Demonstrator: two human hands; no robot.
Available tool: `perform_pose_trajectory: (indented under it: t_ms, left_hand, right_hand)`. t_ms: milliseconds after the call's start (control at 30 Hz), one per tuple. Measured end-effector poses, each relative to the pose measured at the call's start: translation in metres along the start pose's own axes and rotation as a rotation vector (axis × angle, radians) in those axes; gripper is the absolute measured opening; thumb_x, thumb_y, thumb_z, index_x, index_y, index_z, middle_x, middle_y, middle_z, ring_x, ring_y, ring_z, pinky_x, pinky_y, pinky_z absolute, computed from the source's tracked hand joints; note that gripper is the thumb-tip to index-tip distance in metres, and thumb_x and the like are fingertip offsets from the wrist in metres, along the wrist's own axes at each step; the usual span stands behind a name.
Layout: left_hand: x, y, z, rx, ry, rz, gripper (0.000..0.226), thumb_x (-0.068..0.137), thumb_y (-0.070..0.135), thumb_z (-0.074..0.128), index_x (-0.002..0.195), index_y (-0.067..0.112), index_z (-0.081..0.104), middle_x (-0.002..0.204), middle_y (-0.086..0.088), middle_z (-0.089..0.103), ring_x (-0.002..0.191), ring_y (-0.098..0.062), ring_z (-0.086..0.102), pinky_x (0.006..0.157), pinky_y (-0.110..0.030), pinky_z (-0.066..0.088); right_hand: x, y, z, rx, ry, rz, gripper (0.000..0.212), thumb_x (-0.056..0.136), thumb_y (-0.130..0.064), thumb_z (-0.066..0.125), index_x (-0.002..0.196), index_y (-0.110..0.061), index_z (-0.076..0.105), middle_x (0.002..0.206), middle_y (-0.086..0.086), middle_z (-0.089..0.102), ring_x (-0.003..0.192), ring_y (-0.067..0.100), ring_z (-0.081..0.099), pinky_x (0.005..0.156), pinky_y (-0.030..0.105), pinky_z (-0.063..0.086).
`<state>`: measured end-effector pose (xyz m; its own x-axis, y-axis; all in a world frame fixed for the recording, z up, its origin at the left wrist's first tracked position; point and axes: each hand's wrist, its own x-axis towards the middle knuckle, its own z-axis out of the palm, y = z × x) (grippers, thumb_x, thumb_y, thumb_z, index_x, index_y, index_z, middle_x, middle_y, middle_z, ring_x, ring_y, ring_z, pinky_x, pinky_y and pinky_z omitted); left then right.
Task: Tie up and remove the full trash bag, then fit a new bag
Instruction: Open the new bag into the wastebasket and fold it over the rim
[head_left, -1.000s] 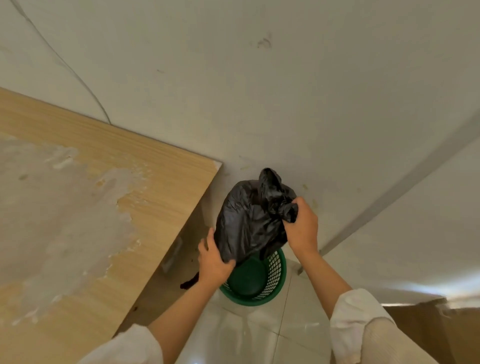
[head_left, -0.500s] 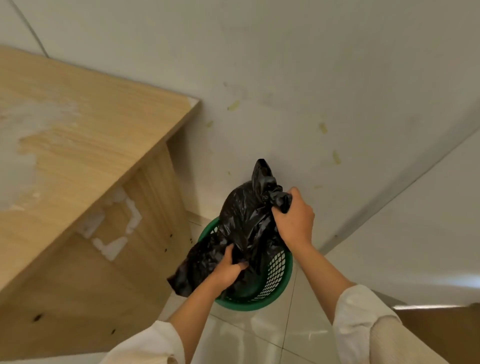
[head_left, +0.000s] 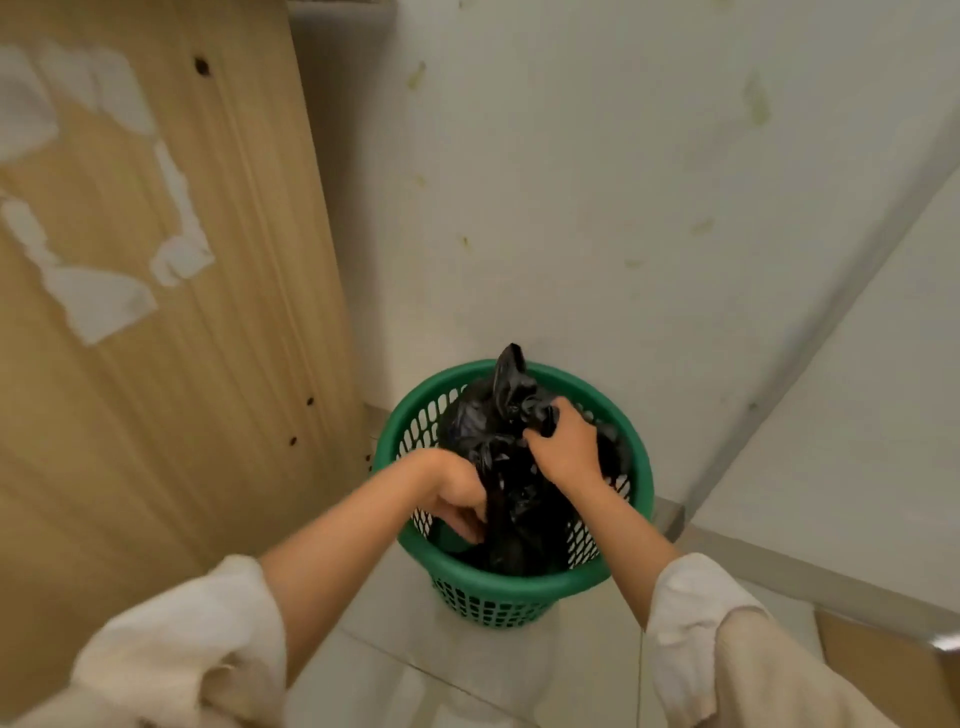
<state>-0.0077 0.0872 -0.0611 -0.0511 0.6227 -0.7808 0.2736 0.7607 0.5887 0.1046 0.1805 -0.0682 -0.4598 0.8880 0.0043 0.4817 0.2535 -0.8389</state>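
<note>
Pale wall (head_left: 597, 182) and tiled floor (head_left: 395, 649) frame a green mesh wastebasket (head_left: 511, 582) beside a wooden panel (head_left: 171, 322). Black trash bag (head_left: 498, 410) sits inside the basket, its twisted tip pointing up toward the wall. Right hand (head_left: 563, 447), knuckles up, grips the gathered neck; left hand (head_left: 457, 491) reaches down inside the rim, fingers curled on bag film.

Black bag (head_left: 511, 415), green latticed basket (head_left: 498, 584)
</note>
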Motion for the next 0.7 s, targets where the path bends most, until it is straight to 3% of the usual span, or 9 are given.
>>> perform_pose_trajectory:
  t_ms: [133, 267, 333, 400, 467, 500, 600, 700]
  left_hand:
    - [-0.047, -0.008, -0.016, 0.041, 0.009, 0.053, 0.032, 0.092, -0.012, 0.045, 0.121, -0.003, 0.057, 0.111, -0.012, 0.065, 0.105, -0.025, 0.063, 0.089, -0.027, 0.055]
    - [-0.071, -0.013, -0.025, 0.218, 0.185, -0.007, 0.029, 0.093, -0.003, 0.053, 0.121, -0.006, 0.057, 0.114, -0.023, 0.066, 0.094, -0.027, 0.07, 0.074, -0.027, 0.059]
    - [-0.075, -0.012, -0.024, 0.27, 0.378, 0.068, 0.023, 0.097, 0.001, 0.046, 0.114, -0.005, 0.059, 0.102, -0.022, 0.069, 0.073, -0.023, 0.07, 0.069, -0.03, 0.06]
    - [-0.074, -0.008, -0.017, 0.281, 0.697, 0.275, 0.019, 0.099, 0.012, 0.042, 0.103, 0.003, 0.057, 0.088, -0.016, 0.067, 0.066, -0.024, 0.069, 0.067, -0.035, 0.06]
    - [-0.071, -0.001, -0.002, 0.198, 0.908, 0.5, 0.023, 0.096, 0.033, 0.048, 0.102, 0.012, 0.052, 0.087, -0.01, 0.063, 0.072, -0.026, 0.067, 0.064, -0.037, 0.057]
    - [-0.068, 0.002, 0.007, 0.165, 0.919, 0.56, 0.032, 0.093, 0.044, 0.051, 0.107, 0.016, 0.05, 0.09, -0.009, 0.061, 0.077, -0.026, 0.065, 0.065, -0.035, 0.055]
    - [-0.05, 0.01, 0.023, 0.287, 0.781, 0.499, 0.063, 0.087, 0.064, 0.045, 0.138, 0.028, 0.036, 0.129, -0.013, 0.048, 0.115, -0.031, 0.054, 0.095, -0.035, 0.043]
    - [-0.033, 0.009, 0.023, 0.155, 0.69, 0.474, 0.08, 0.086, 0.066, 0.045, 0.15, 0.027, 0.019, 0.15, -0.014, 0.031, 0.134, -0.031, 0.038, 0.111, -0.038, 0.032]
  right_hand:
    - [-0.014, 0.007, 0.018, 0.108, -0.078, 0.146, 0.036, 0.091, -0.018, 0.061, 0.125, -0.009, 0.054, 0.125, 0.012, 0.061, 0.115, 0.029, 0.057, 0.092, 0.031, 0.046]
    - [-0.019, 0.002, 0.002, -0.059, 0.045, 0.129, 0.032, 0.091, -0.02, 0.06, 0.119, -0.01, 0.05, 0.117, 0.013, 0.062, 0.105, 0.031, 0.06, 0.079, 0.033, 0.047]
    - [-0.018, -0.001, -0.008, -0.159, 0.104, 0.111, 0.034, 0.09, -0.024, 0.06, 0.118, -0.009, 0.047, 0.113, 0.013, 0.061, 0.101, 0.033, 0.06, 0.072, 0.033, 0.045]
    - [-0.02, -0.004, -0.01, -0.121, 0.095, 0.109, 0.041, 0.087, -0.025, 0.065, 0.12, -0.008, 0.047, 0.115, 0.011, 0.06, 0.103, 0.032, 0.06, 0.078, 0.035, 0.048]
    - [-0.022, -0.006, -0.006, 0.136, 0.002, 0.193, 0.049, 0.082, -0.025, 0.072, 0.122, -0.008, 0.051, 0.116, 0.007, 0.063, 0.104, 0.027, 0.061, 0.088, 0.036, 0.051]
    - [-0.024, -0.009, -0.004, 0.314, -0.072, 0.265, 0.046, 0.081, -0.025, 0.072, 0.121, -0.008, 0.055, 0.116, 0.007, 0.065, 0.102, 0.025, 0.063, 0.088, 0.037, 0.053]
    - [-0.027, -0.021, -0.012, 0.718, -0.294, 0.395, 0.024, 0.091, -0.011, 0.056, 0.114, -0.007, 0.059, 0.111, 0.011, 0.065, 0.101, 0.023, 0.061, 0.077, 0.034, 0.056]
    - [-0.019, -0.023, -0.021, 0.837, -0.26, 0.334, 0.025, 0.096, 0.0, 0.043, 0.113, -0.004, 0.061, 0.114, 0.016, 0.064, 0.098, 0.023, 0.061, 0.07, 0.033, 0.055]
